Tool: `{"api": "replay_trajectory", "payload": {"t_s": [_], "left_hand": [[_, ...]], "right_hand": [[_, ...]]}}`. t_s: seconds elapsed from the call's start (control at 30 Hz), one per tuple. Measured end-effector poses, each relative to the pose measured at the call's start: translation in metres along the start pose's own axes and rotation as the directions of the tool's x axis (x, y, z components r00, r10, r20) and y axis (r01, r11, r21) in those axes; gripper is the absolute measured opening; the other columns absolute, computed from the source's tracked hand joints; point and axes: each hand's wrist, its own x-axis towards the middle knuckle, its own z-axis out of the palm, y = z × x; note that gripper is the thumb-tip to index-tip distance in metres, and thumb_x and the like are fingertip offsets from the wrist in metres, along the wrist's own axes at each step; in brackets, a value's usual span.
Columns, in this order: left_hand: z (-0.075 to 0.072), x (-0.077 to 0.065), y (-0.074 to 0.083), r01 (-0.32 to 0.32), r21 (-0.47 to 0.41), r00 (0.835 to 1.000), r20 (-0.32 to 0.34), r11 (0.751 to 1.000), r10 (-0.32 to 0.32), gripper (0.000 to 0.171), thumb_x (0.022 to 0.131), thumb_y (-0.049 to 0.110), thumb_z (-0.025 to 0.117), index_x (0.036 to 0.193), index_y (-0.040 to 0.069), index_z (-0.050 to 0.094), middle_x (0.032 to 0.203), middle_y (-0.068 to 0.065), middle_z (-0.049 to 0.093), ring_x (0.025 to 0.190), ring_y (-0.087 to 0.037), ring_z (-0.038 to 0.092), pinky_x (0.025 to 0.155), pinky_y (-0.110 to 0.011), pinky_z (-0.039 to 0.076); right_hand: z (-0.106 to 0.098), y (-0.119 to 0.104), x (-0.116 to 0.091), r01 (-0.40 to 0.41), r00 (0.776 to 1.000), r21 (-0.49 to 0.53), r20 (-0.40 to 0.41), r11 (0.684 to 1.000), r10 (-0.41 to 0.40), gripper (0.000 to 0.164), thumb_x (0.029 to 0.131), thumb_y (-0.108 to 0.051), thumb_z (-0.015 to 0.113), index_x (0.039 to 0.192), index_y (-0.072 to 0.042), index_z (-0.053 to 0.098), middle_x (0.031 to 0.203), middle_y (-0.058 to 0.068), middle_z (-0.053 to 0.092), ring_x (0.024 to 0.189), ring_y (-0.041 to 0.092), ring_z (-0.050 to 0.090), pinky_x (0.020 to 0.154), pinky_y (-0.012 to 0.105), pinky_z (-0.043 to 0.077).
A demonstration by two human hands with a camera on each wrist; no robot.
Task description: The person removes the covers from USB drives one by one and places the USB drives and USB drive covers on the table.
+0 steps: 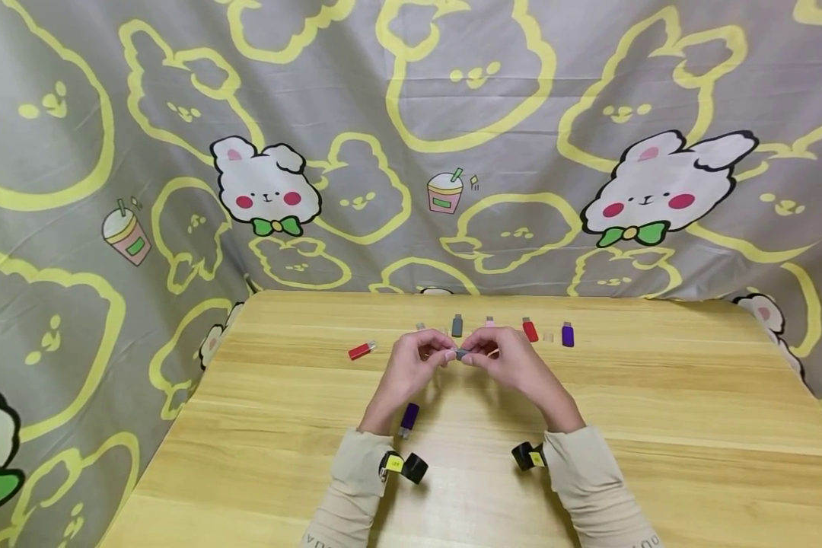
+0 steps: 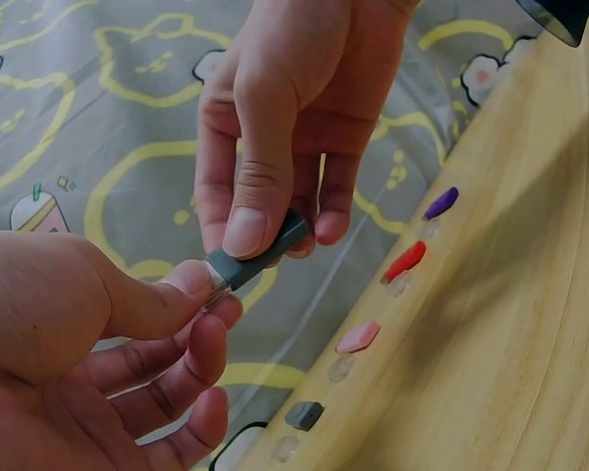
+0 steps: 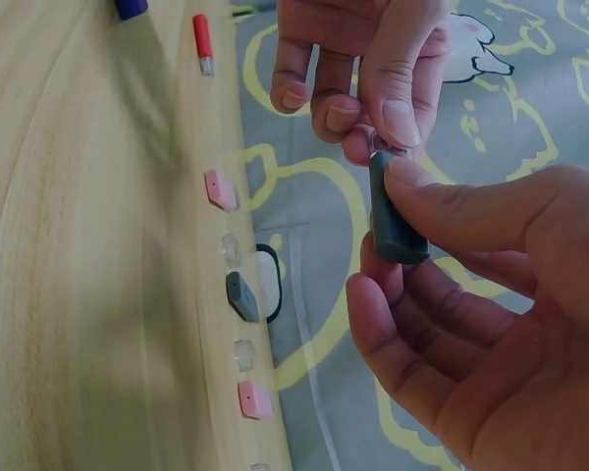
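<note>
Both hands meet over the table around a dark grey USB flash drive (image 2: 260, 257). My right hand (image 1: 510, 356) pinches its body between thumb and fingers. At the plug end, the thumb and index finger of my left hand (image 1: 411, 365) pinch a small clear cap (image 2: 218, 285), partly hidden by the fingertips. Beyond the hands stands a row with another grey flash drive (image 1: 457, 326), a pink one (image 2: 358, 338), a red one (image 1: 530, 329) and a purple one (image 1: 568, 335). Small clear caps (image 3: 243, 355) lie between them.
A red flash drive (image 1: 361, 351) lies left of the hands, its plug bare. Near my left wrist lies a purple flash drive (image 1: 410, 417). A patterned curtain (image 1: 356, 251) hangs along the back edge of the wooden table (image 1: 692, 396). Each wrist wears a camera.
</note>
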Motion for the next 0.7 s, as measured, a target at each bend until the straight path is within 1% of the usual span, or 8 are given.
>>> {"api": "replay_trajectory", "payload": {"t_s": [0.2, 0.4, 0.5, 0.53, 0.57, 0.6, 0.63, 0.7], "left_hand": [[-0.001, 0.000, 0.001, -0.017, 0.049, 1.000, -0.013, 0.999, 0.017, 0.004, 0.089, 0.005, 0.071, 0.091, 0.003, 0.073, 0.079, -0.006, 0.069, 0.068, -0.024, 0.064, 0.057, -0.023, 0.047], [0.000, 0.001, 0.004, -0.021, 0.090, 1.000, -0.019, 0.996, 0.023, 0.003, 0.088, 0.005, 0.072, 0.090, 0.003, 0.074, 0.078, -0.004, 0.070, 0.066, -0.016, 0.062, 0.058, -0.024, 0.050], [-0.001, 0.000, 0.005, -0.018, 0.095, 1.000, -0.009, 0.995, 0.019, 0.004, 0.088, 0.006, 0.072, 0.090, 0.004, 0.074, 0.079, -0.004, 0.070, 0.067, -0.015, 0.062, 0.060, -0.025, 0.051], [-0.002, 0.000, 0.005, -0.011, 0.100, 1.000, -0.015, 0.995, 0.013, 0.005, 0.089, 0.007, 0.071, 0.091, 0.004, 0.074, 0.080, -0.004, 0.070, 0.068, -0.015, 0.062, 0.060, -0.025, 0.051], [-0.003, 0.000, 0.004, 0.003, 0.099, 0.999, -0.036, 0.995, 0.001, 0.005, 0.089, 0.007, 0.071, 0.092, 0.004, 0.074, 0.080, -0.004, 0.070, 0.068, -0.016, 0.062, 0.060, -0.025, 0.051], [-0.006, 0.000, 0.004, 0.017, 0.095, 0.997, -0.073, 0.995, -0.010, 0.006, 0.088, 0.006, 0.071, 0.092, 0.003, 0.074, 0.081, -0.005, 0.070, 0.069, -0.017, 0.062, 0.060, -0.025, 0.051], [-0.010, 0.000, 0.004, 0.037, 0.091, 0.993, -0.119, 0.995, -0.026, 0.005, 0.088, 0.006, 0.071, 0.092, 0.003, 0.074, 0.081, -0.005, 0.070, 0.069, -0.018, 0.062, 0.059, -0.024, 0.051], [-0.018, -0.001, 0.002, 0.072, 0.068, 0.976, -0.208, 0.995, -0.056, 0.006, 0.088, 0.005, 0.072, 0.092, 0.002, 0.074, 0.080, -0.007, 0.070, 0.067, -0.023, 0.063, 0.057, -0.024, 0.050]], "right_hand": [[-0.001, -0.001, -0.001, -0.018, 1.000, -0.011, 0.004, 1.000, 0.018, 0.006, 0.084, -0.010, 0.076, 0.087, -0.005, 0.073, 0.078, 0.001, 0.070, 0.074, 0.016, 0.064, 0.069, 0.037, 0.056], [-0.001, -0.002, -0.002, -0.040, 0.999, -0.023, -0.002, 0.999, 0.040, 0.005, 0.084, -0.010, 0.077, 0.086, -0.007, 0.073, 0.078, 0.000, 0.069, 0.073, 0.015, 0.063, 0.067, 0.034, 0.054], [-0.002, -0.002, -0.003, -0.048, 0.999, -0.022, 0.001, 0.999, 0.048, 0.005, 0.084, -0.009, 0.077, 0.086, -0.007, 0.073, 0.078, 0.000, 0.069, 0.073, 0.015, 0.063, 0.067, 0.035, 0.054], [-0.003, -0.002, -0.003, -0.056, 0.998, -0.024, 0.006, 0.998, 0.057, 0.005, 0.084, -0.008, 0.076, 0.086, -0.007, 0.073, 0.079, 0.001, 0.069, 0.074, 0.016, 0.063, 0.067, 0.035, 0.054], [-0.005, -0.002, -0.004, -0.070, 0.997, -0.029, 0.009, 0.997, 0.070, 0.005, 0.084, -0.008, 0.076, 0.087, -0.007, 0.073, 0.079, 0.002, 0.069, 0.074, 0.017, 0.063, 0.068, 0.035, 0.055], [-0.007, -0.001, -0.005, -0.095, 0.995, -0.028, 0.009, 0.995, 0.096, 0.004, 0.084, -0.008, 0.076, 0.087, -0.006, 0.073, 0.080, 0.002, 0.069, 0.075, 0.018, 0.064, 0.068, 0.036, 0.055], [-0.010, 0.001, -0.007, -0.121, 0.993, -0.032, 0.007, 0.992, 0.121, 0.004, 0.085, -0.008, 0.075, 0.088, -0.006, 0.073, 0.080, 0.003, 0.069, 0.076, 0.019, 0.064, 0.069, 0.036, 0.055], [-0.019, 0.008, -0.010, -0.170, 0.985, -0.041, -0.003, 0.985, 0.170, 0.005, 0.086, -0.008, 0.074, 0.090, -0.006, 0.073, 0.082, 0.004, 0.068, 0.077, 0.020, 0.063, 0.070, 0.036, 0.054]]}}
